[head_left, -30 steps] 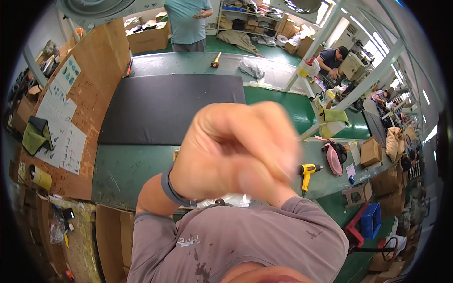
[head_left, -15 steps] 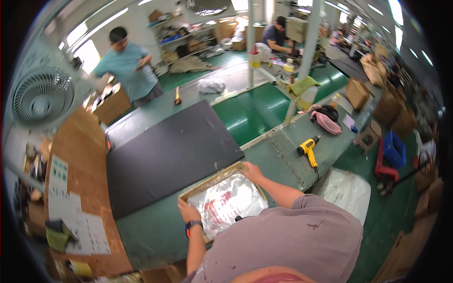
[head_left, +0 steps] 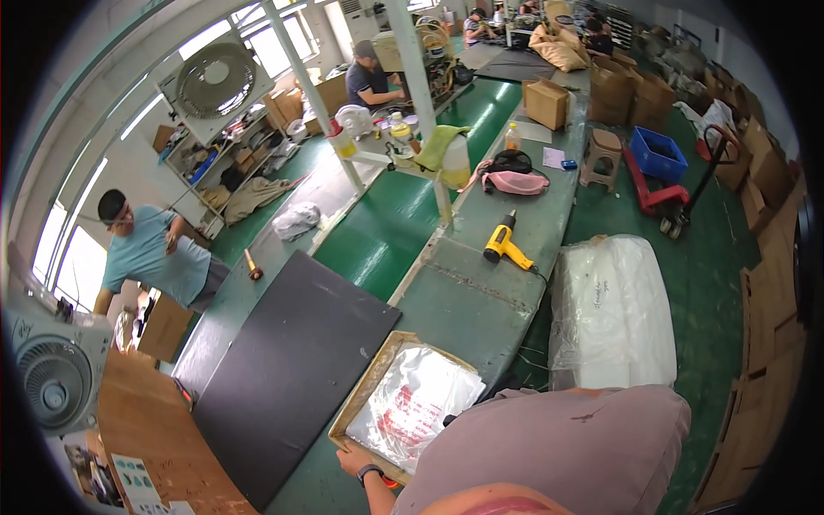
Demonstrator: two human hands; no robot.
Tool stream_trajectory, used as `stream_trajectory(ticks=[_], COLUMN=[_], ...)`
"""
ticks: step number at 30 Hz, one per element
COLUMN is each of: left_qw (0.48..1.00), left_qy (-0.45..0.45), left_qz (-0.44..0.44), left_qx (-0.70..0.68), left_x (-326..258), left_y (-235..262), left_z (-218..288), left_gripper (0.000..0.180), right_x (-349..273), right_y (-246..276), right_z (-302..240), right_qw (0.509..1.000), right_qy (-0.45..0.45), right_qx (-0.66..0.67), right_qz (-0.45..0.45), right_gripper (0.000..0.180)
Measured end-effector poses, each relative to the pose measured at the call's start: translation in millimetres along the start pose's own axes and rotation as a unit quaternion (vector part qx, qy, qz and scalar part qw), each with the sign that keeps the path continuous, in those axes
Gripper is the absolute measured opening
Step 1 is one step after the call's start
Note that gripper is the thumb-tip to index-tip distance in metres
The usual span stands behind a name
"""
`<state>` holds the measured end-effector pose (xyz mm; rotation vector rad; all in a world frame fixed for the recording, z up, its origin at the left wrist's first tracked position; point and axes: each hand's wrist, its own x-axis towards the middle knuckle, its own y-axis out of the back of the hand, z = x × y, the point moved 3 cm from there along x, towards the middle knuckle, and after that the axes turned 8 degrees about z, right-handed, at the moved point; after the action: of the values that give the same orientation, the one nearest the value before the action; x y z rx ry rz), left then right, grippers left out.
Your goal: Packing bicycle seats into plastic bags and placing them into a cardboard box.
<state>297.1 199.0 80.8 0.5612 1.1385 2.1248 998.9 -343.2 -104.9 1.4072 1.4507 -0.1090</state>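
Observation:
A shallow cardboard box (head_left: 371, 375) sits on the green bench, close against my body. Shiny clear plastic bags with red print (head_left: 415, 399) lie inside it. My left hand (head_left: 352, 461) holds the box at its near left corner, the fingers partly hidden by the box wall; a dark band is on that wrist. My right hand is out of sight. A black mat (head_left: 292, 369) lies just beyond the box. Farther along the bench rests a yellow and black heat gun (head_left: 508, 243).
A large plastic-wrapped white bundle (head_left: 611, 313) stands at my right. Beyond it are a stool (head_left: 603, 159), a blue crate (head_left: 659, 154) and a red pallet truck (head_left: 657, 197). A hammer (head_left: 252, 264) lies past the mat, near a person in a blue-green shirt (head_left: 159, 257).
My view has swung to the right. My right hand has let go of the box's far side and left the picture. My left hand stays at the box.

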Motion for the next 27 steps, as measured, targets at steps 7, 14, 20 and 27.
stream_trajectory(ticks=[7, 14, 20, 27], left_qw=[0.996, 0.988, 0.986, 0.986], left_qy=[-0.001, 0.037, 0.036, 0.024], left_qz=[-0.041, -0.05, -0.034, -0.021], left_qx=[0.077, 0.144, 0.16, 0.161], left_x=[-0.1, -21.0, -23.6, -20.8], left_y=[-19.4, -9.3, -6.5, -12.3], left_z=[26.4, 70.0, 58.0, 61.9], left_gripper=[0.043, 0.041, 0.047, 0.051], right_x=[97.8, 243.6, 273.8, 292.3], right_y=[12.4, -4.0, 16.8, 53.8], right_z=[-7.3, -124.7, -133.1, -121.0], right_qw=[0.976, 0.915, 0.851, 0.986], right_qy=[0.145, 0.293, 0.428, 0.156], right_qx=[0.138, 0.226, 0.244, 0.017], right_qz=[0.092, 0.162, 0.183, 0.061], right_gripper=[0.077, 0.074, 0.072, 0.05])
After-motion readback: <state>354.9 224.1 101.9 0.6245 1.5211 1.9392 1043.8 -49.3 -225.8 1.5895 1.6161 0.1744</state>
